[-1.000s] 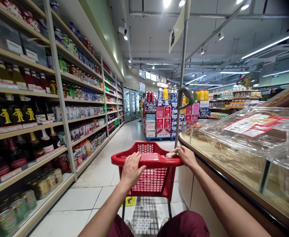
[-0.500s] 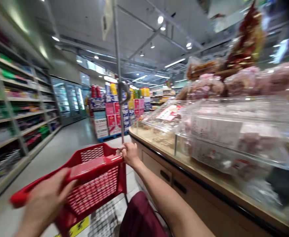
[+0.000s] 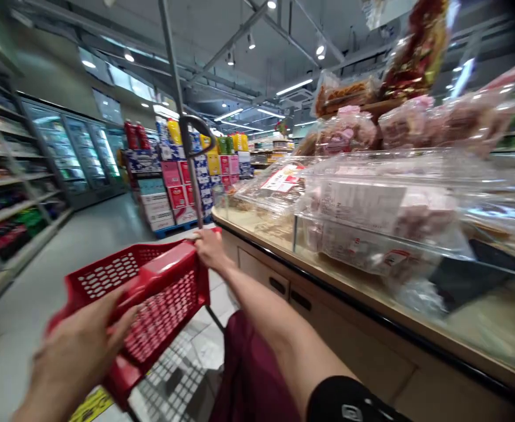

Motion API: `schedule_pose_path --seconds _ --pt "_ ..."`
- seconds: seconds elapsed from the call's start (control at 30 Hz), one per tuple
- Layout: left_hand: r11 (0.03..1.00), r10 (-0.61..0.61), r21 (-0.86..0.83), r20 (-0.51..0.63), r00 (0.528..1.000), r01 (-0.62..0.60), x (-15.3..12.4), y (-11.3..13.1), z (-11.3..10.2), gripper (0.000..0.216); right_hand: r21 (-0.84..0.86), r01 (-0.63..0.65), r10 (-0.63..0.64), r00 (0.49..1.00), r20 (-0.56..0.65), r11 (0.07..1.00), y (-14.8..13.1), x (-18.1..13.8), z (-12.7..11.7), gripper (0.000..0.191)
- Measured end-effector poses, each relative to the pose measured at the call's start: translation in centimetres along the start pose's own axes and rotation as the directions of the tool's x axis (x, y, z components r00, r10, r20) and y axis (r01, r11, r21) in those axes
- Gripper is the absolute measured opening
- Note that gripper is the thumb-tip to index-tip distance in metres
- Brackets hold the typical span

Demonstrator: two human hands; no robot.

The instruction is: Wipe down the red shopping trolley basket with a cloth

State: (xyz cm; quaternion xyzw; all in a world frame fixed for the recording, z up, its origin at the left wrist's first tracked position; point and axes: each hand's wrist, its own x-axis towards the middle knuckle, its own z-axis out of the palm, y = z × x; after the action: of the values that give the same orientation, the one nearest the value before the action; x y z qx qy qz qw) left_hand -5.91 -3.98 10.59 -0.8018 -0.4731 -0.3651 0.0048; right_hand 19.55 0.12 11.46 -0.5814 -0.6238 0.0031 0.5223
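Observation:
A red plastic shopping cart (image 3: 163, 316) with a perforated basket is at the lower left of the head view. My left hand (image 3: 79, 343) is wrapped over the cart's handle bar on the left side. At the handle's right end, my right hand (image 3: 213, 249) grips the cart's corner, with the arm stretched forward. Just beyond that hand rises a grey metal pole (image 3: 195, 193) with a curved hook; its foot is hidden. Right of my arm runs a display counter (image 3: 261, 249) carrying clear plastic packs of meat (image 3: 367, 205).
Stacked drink cartons (image 3: 178, 187) stand on a blue pallet ahead. Stocked shelves (image 3: 2, 170) line the left side, leading to glass-door refrigerators (image 3: 72, 146). Between them runs a grey aisle floor (image 3: 103, 234). Bagged meats (image 3: 345, 129) sit atop the counter at right.
My view has turned slightly right and moved forward, so the cartons and pole appear further left and larger. Both hands stay on the cart.

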Motion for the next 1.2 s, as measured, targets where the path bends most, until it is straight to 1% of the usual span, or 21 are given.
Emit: schedule_pose_path --seconds 0.07,0.13,0.2,0.23,0.3,0.37,0.4,0.43,0.47,0.5,0.57,0.63,0.67,0.7,0.77,0.83,0.9,0.93,1.0,1.1,1.2 --pt "0.999 -0.004 0.048 -0.076 0.997 0.008 0.4 0.8 0.5 0.045 0.073 0.031 -0.031 0.999 -0.007 0.997 -0.1 -0.4 -0.1 0.030" --pt "1.000 -0.007 -0.028 -0.066 0.998 0.005 0.2 1.7 1.4 0.043 0.162 0.112 -0.114 0.994 0.000 0.980 -0.7 -1.9 0.8 0.029" --pt "0.999 0.005 -0.036 -0.065 0.998 -0.007 -0.4 2.9 2.9 0.043 0.235 0.311 -0.327 0.945 0.029 0.921 -1.3 -3.8 1.7 0.030" --pt "0.999 0.028 -0.028 -0.061 0.998 -0.030 -0.8 3.7 3.8 0.044 0.254 0.357 -0.377 0.926 0.034 0.899 -1.3 -4.6 1.9 0.030" --pt "0.998 0.064 -0.019 -0.017 0.998 -0.065 -1.4 5.2 5.6 0.044 0.277 0.345 -0.368 0.929 0.034 0.897 -0.6 -5.3 1.6 0.028" --pt "0.986 0.164 -0.044 0.056 0.985 -0.161 -1.7 5.6 7.0 0.050 0.302 0.238 -0.265 0.963 0.052 0.923 0.9 -4.9 0.7 0.025" --pt "0.984 0.176 -0.042 0.086 0.981 -0.173 -1.7 5.1 7.5 0.053 0.319 0.179 -0.212 0.975 0.071 0.931 1.9 -4.4 0.0 0.023" --pt "0.989 0.149 -0.022 0.111 0.983 -0.148 -1.8 4.1 7.8 0.056 0.344 0.112 -0.148 0.985 0.082 0.932 2.8 -3.8 -0.7 0.022" --pt "0.996 0.083 0.017 0.127 0.988 -0.086 -1.9 2.5 8.1 0.058 0.379 0.036 -0.076 0.993 0.089 0.925 3.6 -3.3 -1.5 0.023" --pt "0.997 -0.030 0.072 0.127 0.991 0.021 -2.0 0.6 8.2 0.059 0.424 -0.044 0.005 0.996 0.093 0.905 4.2 -2.9 -2.4 0.025" --pt "0.969 -0.213 0.160 0.137 0.967 0.190 -2.3 -3.5 8.4 0.057 0.520 -0.173 0.142 0.985 0.099 0.837 4.8 -2.6 -4.4 0.032" --pt "0.974 -0.190 0.157 0.163 0.968 0.165 -2.7 -6.6 8.7 0.042 0.583 -0.242 0.217 0.970 0.114 0.776 4.7 -2.8 -6.4 0.039" --pt "0.979 -0.165 0.144 0.168 0.972 0.142 -2.9 -7.5 8.9 0.034 0.586 -0.264 0.230 0.964 0.134 0.766 4.5 -2.9 -7.2 0.039" --pt "0.985 -0.141 0.126 0.168 0.976 0.120 -2.9 -8.0 9.2 0.028 0.565 -0.281 0.234 0.960 0.155 0.776 4.3 -3.1 -7.9 0.037" --pt "0.989 -0.125 0.099 0.148 0.981 0.111 -3.0 -7.6 10.1 0.020 0.435 -0.277 0.231 0.960 0.157 0.857 4.3 -3.1 -8.3 0.033" --pt "0.990 -0.123 0.077 0.120 0.985 0.114 -3.0 -6.2 11.1 0.017 0.220 -0.185 0.179 0.983 0.048 0.958 4.9 -2.6 -7.5 0.030" --pt "0.990 -0.130 0.062 0.088 0.988 0.125 -3.1 -4.6 11.9 0.015 -0.021 -0.020 0.019 0.999 -0.039 1.000 5.7 -2.0 -5.6 0.024" --pt "0.989 -0.138 0.053 0.064 0.988 0.135 -3.2 -3.9 12.2 0.015 -0.130 0.071 -0.074 0.997 -0.020 0.989 6.0 -1.8 -4.4 0.022" --pt "0.988 -0.152 0.028 0.008 0.988 0.152 -3.5 -2.6 12.7 0.013 -0.283 0.231 -0.207 0.972 0.114 0.931 6.1 -2.1 -1.9 0.022" --pt "0.986 -0.168 0.005 -0.052 0.984 0.168 -4.0 -1.1 12.9 0.011 -0.304 0.405 -0.316 0.900 0.301 0.863 4.6 -4.4 1.9 0.028" --pt "0.986 -0.163 0.017 -0.060 0.985 0.164 -4.3 -0.5 12.7 0.011 -0.203 0.553 -0.454 0.804 0.383 0.808 3.0 -7.0 4.3 0.036"
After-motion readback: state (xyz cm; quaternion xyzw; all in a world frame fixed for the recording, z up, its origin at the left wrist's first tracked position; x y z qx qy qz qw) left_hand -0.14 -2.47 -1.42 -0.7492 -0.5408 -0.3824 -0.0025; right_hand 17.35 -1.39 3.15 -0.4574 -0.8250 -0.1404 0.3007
